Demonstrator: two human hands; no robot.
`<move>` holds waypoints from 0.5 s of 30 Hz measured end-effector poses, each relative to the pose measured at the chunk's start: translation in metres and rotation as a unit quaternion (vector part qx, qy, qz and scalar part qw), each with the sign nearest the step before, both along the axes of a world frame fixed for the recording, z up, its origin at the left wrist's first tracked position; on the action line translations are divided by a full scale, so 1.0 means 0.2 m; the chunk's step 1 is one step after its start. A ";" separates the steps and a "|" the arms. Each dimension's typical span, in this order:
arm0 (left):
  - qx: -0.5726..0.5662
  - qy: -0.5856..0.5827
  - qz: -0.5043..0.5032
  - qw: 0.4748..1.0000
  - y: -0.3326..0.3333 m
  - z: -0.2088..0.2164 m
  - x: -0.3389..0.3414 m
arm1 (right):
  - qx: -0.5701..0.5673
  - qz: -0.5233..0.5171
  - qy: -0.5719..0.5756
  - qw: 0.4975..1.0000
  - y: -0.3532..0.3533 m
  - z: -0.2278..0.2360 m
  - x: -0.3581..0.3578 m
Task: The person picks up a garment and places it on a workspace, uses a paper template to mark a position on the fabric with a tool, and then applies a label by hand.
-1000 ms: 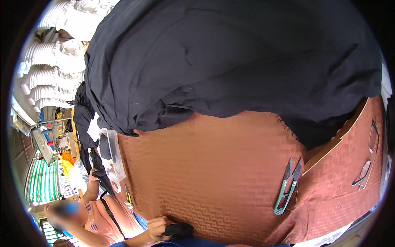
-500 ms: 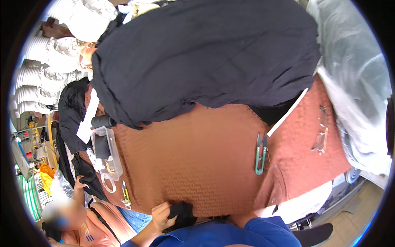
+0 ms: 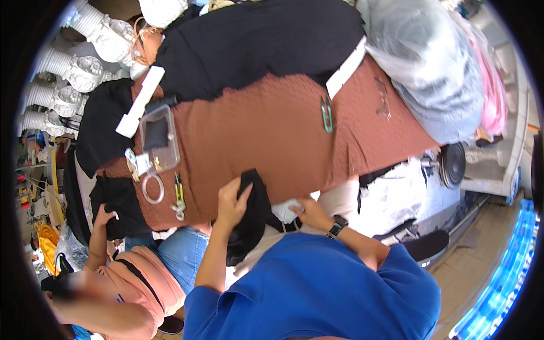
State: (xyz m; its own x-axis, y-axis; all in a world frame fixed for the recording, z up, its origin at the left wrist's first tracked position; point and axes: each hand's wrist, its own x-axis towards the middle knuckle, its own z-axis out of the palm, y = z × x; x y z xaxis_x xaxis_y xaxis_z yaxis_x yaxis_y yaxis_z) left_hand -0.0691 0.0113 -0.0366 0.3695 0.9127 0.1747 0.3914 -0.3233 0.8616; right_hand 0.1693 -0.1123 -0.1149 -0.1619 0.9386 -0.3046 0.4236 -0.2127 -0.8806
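- Work surface: brown patterned tablecloth, across the centre of the frame.
- Black cloth piece: lower centre, at the table's near edge, lower portion hanging toward the person's lap. Judged light, soft and limp, hardly fragile; likely to fold and crease rather than slip. Recommended hold: upper end, thumb opposed to fingers; support a loose lower edge to keep it flat.
- Left hand: thumb and fingers closed on the cloth's upper left side.
- Right hand: fingers curled at a small white item; whether it is gripped cannot be told.
- Outward: teal-handled thread snips, right of centre; clear plastic box, left of centre; large black fabric, top.
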 end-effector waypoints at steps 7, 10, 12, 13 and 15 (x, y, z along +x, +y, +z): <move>-0.191 -0.173 -0.127 0.958 -0.42 0.19 0.07 | 0.018 -0.149 0.236 0.960 -0.17 0.65 0.47; -0.120 -0.191 -0.113 0.968 -0.53 0.34 0.19 | 0.085 -0.058 0.169 0.980 -0.29 0.87 0.51; -0.062 -0.116 -0.174 0.976 -0.51 0.44 0.32 | 0.034 -0.013 0.158 0.987 -0.37 0.94 0.51; 0.046 -0.068 -0.197 0.977 -0.51 0.52 0.42 | 0.049 0.032 0.132 0.990 -0.39 0.96 0.50; 0.018 -0.098 -0.295 0.950 -0.51 0.48 0.55 | 0.023 0.104 0.093 0.990 -0.38 0.98 0.52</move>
State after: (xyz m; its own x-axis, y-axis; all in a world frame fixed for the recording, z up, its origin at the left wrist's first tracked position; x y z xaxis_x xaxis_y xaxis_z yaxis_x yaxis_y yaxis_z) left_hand 0.0399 -0.0912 0.0592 0.7724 0.5488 0.3196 -0.0339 -0.4670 0.8836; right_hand 0.2740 -0.1885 0.0805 -0.4033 0.8907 -0.2096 0.2834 -0.0962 -0.9542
